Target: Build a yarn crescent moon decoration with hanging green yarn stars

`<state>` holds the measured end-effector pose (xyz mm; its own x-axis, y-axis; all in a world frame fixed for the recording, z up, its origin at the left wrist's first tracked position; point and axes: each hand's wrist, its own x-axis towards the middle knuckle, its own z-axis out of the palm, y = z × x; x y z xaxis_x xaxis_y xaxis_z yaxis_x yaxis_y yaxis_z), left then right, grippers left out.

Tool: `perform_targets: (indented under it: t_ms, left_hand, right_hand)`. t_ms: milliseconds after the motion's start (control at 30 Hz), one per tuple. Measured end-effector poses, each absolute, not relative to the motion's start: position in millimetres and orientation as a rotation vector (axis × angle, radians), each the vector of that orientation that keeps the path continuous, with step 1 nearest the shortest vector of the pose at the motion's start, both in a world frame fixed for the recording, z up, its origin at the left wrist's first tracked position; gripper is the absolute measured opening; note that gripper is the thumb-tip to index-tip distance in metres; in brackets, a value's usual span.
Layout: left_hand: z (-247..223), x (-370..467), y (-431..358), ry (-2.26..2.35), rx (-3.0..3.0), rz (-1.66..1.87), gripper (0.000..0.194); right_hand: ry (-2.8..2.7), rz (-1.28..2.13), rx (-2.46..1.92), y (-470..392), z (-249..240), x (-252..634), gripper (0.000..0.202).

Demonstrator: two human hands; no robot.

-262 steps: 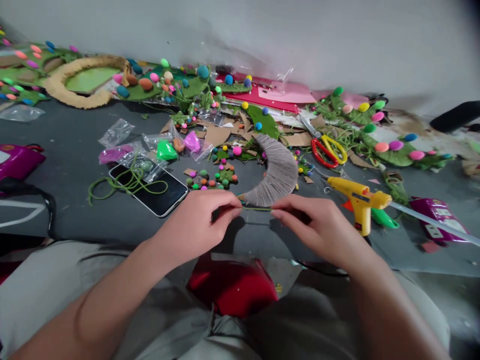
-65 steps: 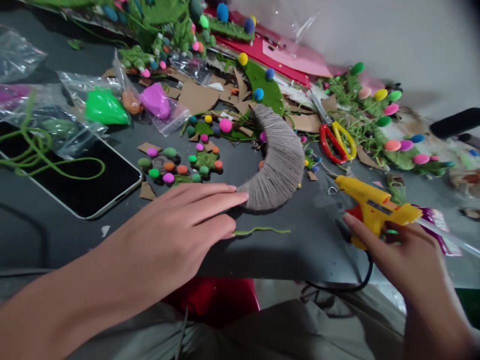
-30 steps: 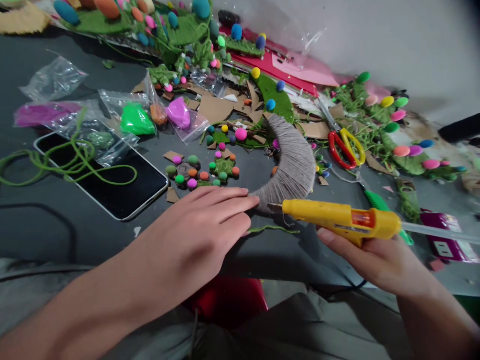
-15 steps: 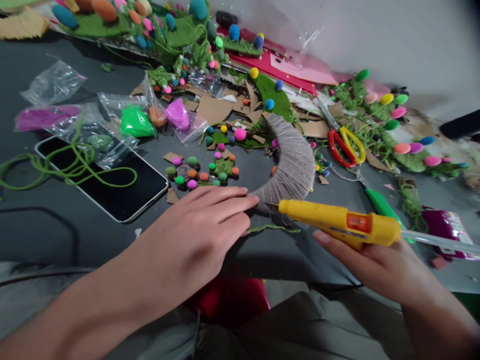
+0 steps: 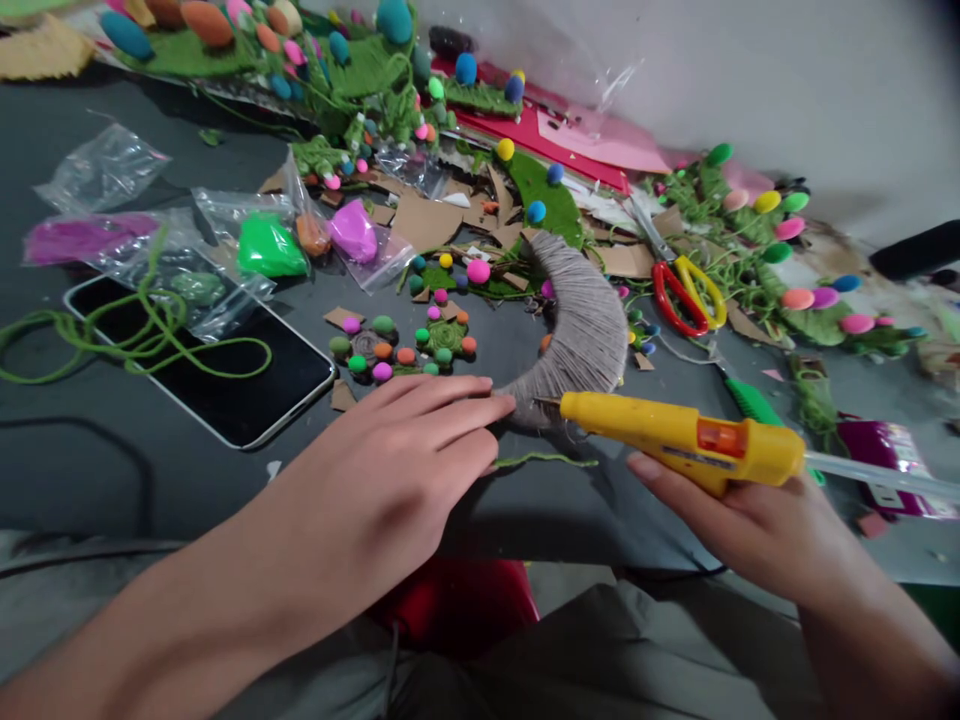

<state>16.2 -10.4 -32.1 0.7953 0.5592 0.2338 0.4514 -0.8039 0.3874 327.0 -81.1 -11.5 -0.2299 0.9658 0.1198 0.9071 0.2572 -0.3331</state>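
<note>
A crescent wrapped in grey yarn (image 5: pixel 589 325) lies on the dark table, curving toward me. My left hand (image 5: pixel 420 455) rests over its near end, fingers stretched forward and pressing it; what lies beneath the palm is hidden. In my right hand (image 5: pixel 757 535) is a yellow hot glue gun (image 5: pixel 645 430), gripped by the handle, a clear glue stick (image 5: pixel 862 470) sticking out its back. The gun's thin metal nozzle points left at the crescent's near end, just beside my left fingertips. A short strand of green yarn (image 5: pixel 544 460) pokes out near my left thumb.
Left are a phone (image 5: pixel 247 400) under loose green yarn (image 5: pixel 169 330) and bags of coloured clay (image 5: pixel 274 245). Small yarn rosettes with coloured balls (image 5: pixel 446 340) sit past my left hand. Cardboard scraps (image 5: pixel 427 222), scissors (image 5: pixel 679 295) and a green-handled tool (image 5: pixel 757 405) lie beyond.
The glue gun has shifted very slightly right, with a little more of its nozzle showing. My left hand and the crescent keep their places; the view has drifted slightly.
</note>
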Motion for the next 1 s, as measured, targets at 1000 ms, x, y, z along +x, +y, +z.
perform_targets:
  t_ms: [1000]
  left_hand:
    - [-29.8,17.1,-10.7,0.760,2.651,0.472,0.027]
  right_hand:
    - [-2.188,0.211,-1.765,-70.1,-1.7,324.9,0.045]
